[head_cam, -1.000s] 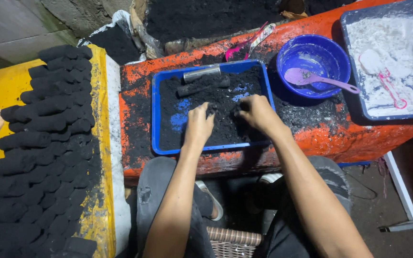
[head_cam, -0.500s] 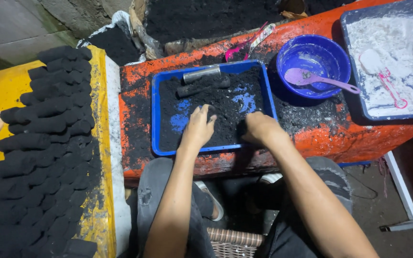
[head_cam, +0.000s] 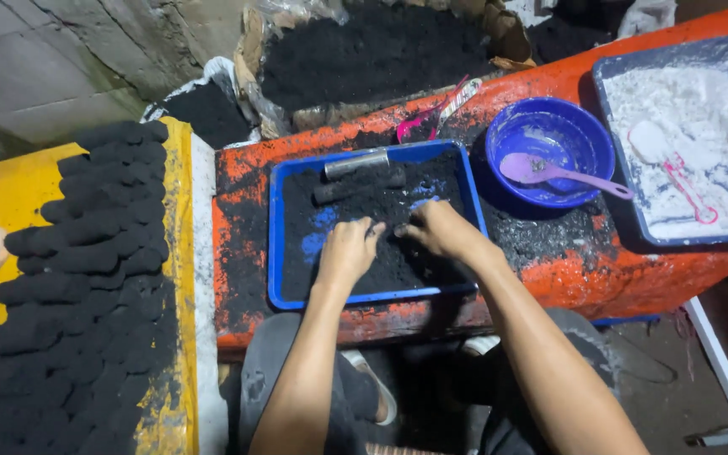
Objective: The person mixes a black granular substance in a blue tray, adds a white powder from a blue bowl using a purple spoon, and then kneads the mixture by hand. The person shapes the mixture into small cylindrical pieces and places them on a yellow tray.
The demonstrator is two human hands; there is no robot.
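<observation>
Two hands [head_cam: 393,240] pressing black powder [head_cam: 398,261], one blue tray [head_cam: 275,253]

hands [head_cam: 393,240] closer tog. in powder [head_cam: 398,261]

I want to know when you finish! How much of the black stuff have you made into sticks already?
Lots look done: rows of black sticks cover the yellow board. Right now the left hand and right hand press into black powder in the blue tray, near a metal tube. Left: that powder, plus a big black heap behind.
</observation>
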